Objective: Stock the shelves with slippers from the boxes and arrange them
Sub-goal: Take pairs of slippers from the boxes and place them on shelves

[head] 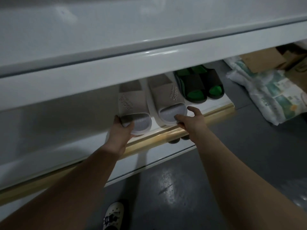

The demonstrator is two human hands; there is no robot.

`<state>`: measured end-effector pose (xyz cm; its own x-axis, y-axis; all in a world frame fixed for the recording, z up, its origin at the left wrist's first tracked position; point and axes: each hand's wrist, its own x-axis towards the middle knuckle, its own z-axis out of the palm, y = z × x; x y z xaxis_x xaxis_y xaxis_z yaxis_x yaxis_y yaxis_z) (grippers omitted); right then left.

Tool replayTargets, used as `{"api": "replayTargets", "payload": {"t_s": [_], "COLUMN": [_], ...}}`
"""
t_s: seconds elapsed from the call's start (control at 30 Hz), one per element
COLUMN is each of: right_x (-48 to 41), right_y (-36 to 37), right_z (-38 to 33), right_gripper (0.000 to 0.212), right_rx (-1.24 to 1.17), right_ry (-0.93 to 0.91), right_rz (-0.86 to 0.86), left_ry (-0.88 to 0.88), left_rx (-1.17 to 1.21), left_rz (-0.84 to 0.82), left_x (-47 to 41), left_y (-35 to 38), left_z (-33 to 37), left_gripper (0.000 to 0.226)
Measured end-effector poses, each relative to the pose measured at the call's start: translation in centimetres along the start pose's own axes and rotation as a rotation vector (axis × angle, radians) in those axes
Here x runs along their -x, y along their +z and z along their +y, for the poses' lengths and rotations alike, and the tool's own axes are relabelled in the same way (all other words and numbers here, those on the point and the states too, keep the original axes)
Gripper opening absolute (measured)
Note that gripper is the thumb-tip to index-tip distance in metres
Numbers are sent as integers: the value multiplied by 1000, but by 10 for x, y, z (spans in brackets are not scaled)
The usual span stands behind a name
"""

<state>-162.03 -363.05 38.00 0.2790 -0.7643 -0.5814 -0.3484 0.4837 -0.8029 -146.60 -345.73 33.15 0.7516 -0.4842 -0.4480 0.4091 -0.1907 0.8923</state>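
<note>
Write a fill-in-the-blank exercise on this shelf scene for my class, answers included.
1. The left hand and right hand each grip one of the beige slippers by its ___.
2. The black slippers have ___ insoles.
3. The black slippers stand to the ___ of the beige slippers.
Answers: toe; green; right.

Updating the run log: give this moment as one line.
left hand grips left beige slipper | right hand grips right beige slipper | green pair alongside

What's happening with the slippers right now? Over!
Left hand grips toe of left beige slipper. Right hand grips toe of right beige slipper. Both slippers on shelf, side by side. Green-and-black pair close beside right one.
</note>
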Motion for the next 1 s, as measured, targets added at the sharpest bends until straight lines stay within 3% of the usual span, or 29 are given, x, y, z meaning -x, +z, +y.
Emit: {"api": "replayTargets", "payload": {"t_s": [0.13, 0.33, 0.53, 0.63, 0.73, 0.83, 1.0], "right_x": [-10, -27, -46, -54, -54, -52, -29], "right_y": [2, 7, 18, 23, 23, 18, 7], "right_z": [10, 13, -3, -7, -4, -2, 5], "right_gripper": [58, 56, 60, 58, 56, 62, 63], "right_rx": [22, 88, 105, 167, 264, 372, 423], "right_ry": [-12, -63, -138, -140, -199, -226, -242], "right_rz": [27, 61, 77, 118, 162, 156, 115], "left_ry": [-14, -23, 28, 56, 119, 142, 145], "left_rx": [-74, 77, 32, -92, -354, -560, -533], "left_rz": [46, 122, 175, 213, 309, 371, 396], "left_x": [-10, -24, -57, -60, -73, -65, -48], "left_y": [-1, 15, 36, 42, 38, 39, 34], "left_z": [-5, 12, 21, 18, 2, 11, 17], "left_gripper": [57, 69, 69, 53, 61, 48, 41]}}
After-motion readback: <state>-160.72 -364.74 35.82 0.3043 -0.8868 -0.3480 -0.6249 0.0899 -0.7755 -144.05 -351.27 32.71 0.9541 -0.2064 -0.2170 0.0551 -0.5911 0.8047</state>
